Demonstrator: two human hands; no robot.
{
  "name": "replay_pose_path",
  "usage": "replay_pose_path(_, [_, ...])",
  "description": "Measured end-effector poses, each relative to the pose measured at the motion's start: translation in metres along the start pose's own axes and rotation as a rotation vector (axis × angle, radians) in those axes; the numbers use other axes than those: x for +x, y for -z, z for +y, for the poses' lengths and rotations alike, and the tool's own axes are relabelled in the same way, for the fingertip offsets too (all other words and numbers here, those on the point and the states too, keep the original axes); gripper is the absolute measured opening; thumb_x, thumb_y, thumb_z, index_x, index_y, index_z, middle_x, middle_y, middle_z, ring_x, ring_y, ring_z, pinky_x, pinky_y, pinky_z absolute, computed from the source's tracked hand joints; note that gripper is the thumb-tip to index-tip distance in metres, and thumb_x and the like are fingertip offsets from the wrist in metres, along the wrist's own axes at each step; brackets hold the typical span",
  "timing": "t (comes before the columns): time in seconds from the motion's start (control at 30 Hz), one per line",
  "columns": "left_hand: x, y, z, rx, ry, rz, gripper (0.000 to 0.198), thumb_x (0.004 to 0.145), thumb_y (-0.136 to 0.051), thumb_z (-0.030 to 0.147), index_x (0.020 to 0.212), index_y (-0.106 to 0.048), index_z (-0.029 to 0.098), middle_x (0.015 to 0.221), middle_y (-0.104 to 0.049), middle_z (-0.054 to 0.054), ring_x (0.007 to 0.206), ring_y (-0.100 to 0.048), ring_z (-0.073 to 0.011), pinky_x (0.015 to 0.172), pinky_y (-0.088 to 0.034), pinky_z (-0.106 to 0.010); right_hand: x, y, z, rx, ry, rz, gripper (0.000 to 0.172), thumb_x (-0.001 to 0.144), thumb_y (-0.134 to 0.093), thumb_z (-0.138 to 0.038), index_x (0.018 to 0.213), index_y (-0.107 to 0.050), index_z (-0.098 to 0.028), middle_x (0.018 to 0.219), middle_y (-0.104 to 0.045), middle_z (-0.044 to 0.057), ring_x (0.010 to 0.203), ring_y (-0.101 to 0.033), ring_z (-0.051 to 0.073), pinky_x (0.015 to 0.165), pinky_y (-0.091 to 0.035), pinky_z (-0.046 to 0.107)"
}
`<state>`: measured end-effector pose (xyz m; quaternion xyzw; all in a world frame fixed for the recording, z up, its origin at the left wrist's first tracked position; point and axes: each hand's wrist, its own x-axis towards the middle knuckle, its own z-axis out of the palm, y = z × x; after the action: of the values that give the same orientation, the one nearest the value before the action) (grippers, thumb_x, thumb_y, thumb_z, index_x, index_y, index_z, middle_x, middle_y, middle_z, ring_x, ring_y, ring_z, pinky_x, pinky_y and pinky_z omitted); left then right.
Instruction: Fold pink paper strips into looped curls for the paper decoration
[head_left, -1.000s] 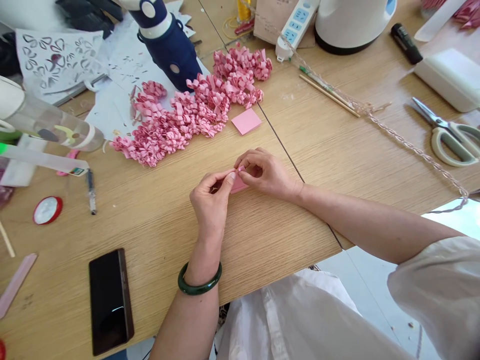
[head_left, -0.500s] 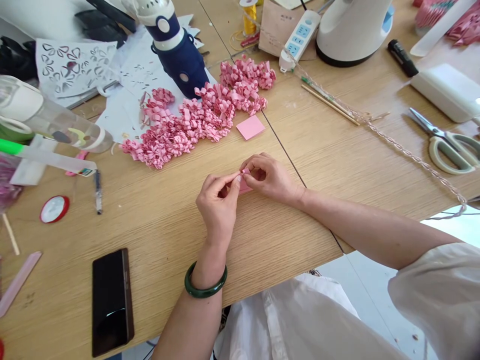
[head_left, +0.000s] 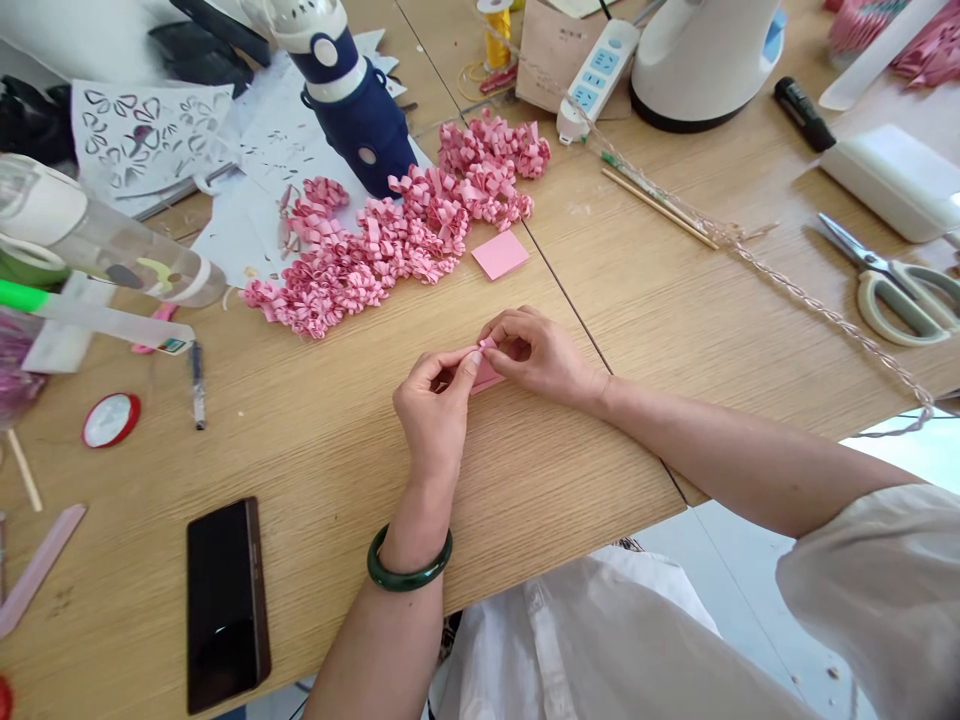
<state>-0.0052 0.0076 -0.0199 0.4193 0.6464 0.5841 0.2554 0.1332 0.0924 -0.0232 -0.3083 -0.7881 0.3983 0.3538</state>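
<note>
Between their fingertips, my left hand and my right hand pinch a small pink paper strip. Both hands are closed and nearly touch at the tips. Just below the fingers, a flat piece of pink paper lies on the table, partly covered by the hands. Another pink paper rectangle rests a little beyond them. Behind it spreads a heap of curled pink paper loops.
A blue and white bottle stands behind the heap. To the left lie a phone, a red-rimmed tape roll and a pen. Scissors, a twisted cord, thin sticks and a power strip are to the right.
My left hand has shifted very slightly, and a little more of the flat pink paper shows beneath the fingers. Both hands keep their pinch on the strip.
</note>
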Motion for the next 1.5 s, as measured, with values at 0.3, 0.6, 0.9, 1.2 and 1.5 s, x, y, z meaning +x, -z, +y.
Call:
replay_pose_path(0.3, [-0.0003,0.0003,0.0056,-0.009,0.097,0.014,0.015,0.077,-0.08,0.034,0.082,-0.077,0.02,0.083,-0.075,-0.003,0.076,-0.066,-0.0137,0.075,-0.053,-0.028,-0.0003,0.0022,-0.0042,0.021,-0.027,0.005,0.012,0.09,-0.06,-0.025,0.083,-0.066,-0.018,0.092,-0.072,0.007,0.084,-0.057,0.017,0.073,-0.045,0.031])
replay_pose_path(0.6, [0.0008,0.0015,0.0049,-0.004,0.117,0.012,0.014,0.075,-0.081,0.032,0.082,-0.078,0.02,0.082,-0.075,-0.002,0.075,-0.064,-0.0135,0.073,-0.052,-0.028,0.0003,0.001,-0.0019,0.063,-0.04,0.02,0.013,0.09,-0.062,-0.027,0.081,-0.067,-0.018,0.093,-0.072,0.006,0.086,-0.058,0.017,0.073,-0.046,0.031])
replay_pose_path(0.9, [0.0016,0.0017,0.0048,0.02,0.061,0.007,0.011,0.075,-0.081,0.027,0.079,-0.076,0.019,0.072,-0.066,0.001,0.066,-0.054,-0.0105,0.065,-0.046,-0.025,-0.0003,0.0029,-0.0039,0.054,-0.035,0.003,0.014,0.09,-0.06,-0.026,0.082,-0.069,-0.019,0.095,-0.073,0.006,0.088,-0.06,0.018,0.075,-0.047,0.032])
replay_pose_path(1.2, [0.0044,0.004,0.0048,0.076,0.055,-0.046,0.018,0.073,-0.084,0.032,0.079,-0.073,0.019,0.075,-0.062,0.0,0.066,-0.052,-0.0102,0.061,-0.043,-0.024,-0.0004,0.0014,-0.003,0.042,-0.026,-0.003,0.013,0.089,-0.06,-0.024,0.08,-0.068,-0.019,0.092,-0.073,0.006,0.087,-0.06,0.018,0.073,-0.045,0.031])
replay_pose_path(1.5, [0.0052,0.006,0.008,0.131,0.027,-0.063,0.015,0.074,-0.083,0.03,0.075,-0.073,0.02,0.07,-0.059,0.002,0.064,-0.049,-0.01,0.059,-0.04,-0.025,-0.0005,0.0013,-0.0039,0.043,-0.028,-0.003,0.014,0.089,-0.059,-0.021,0.079,-0.068,-0.017,0.092,-0.073,0.006,0.088,-0.06,0.018,0.073,-0.044,0.03])
